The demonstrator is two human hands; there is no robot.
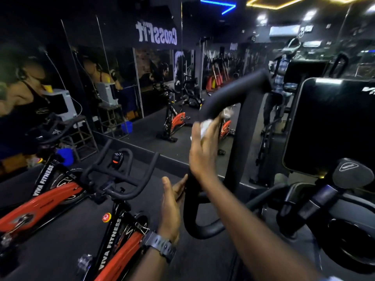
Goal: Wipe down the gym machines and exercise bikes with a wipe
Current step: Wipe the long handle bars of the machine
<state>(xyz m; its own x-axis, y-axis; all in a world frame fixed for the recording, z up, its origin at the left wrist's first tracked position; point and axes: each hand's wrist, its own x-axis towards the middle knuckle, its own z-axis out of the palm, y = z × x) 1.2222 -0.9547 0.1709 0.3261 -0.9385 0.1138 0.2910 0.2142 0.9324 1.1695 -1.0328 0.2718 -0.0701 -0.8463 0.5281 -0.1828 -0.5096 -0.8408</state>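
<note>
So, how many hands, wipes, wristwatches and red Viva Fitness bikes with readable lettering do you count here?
hands: 2, left hand and right hand
wipe: 1
wristwatch: 1
red Viva Fitness bikes: 2, near bike and far bike
Total: 6

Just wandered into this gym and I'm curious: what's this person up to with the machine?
A person is cleaning. The right hand holds a white wipe against the curved black handlebar of a large machine. The left hand, fingers straight, rests on the lower part of that bar. A red exercise bike stands just to the left, in front of a mirrored wall.
</note>
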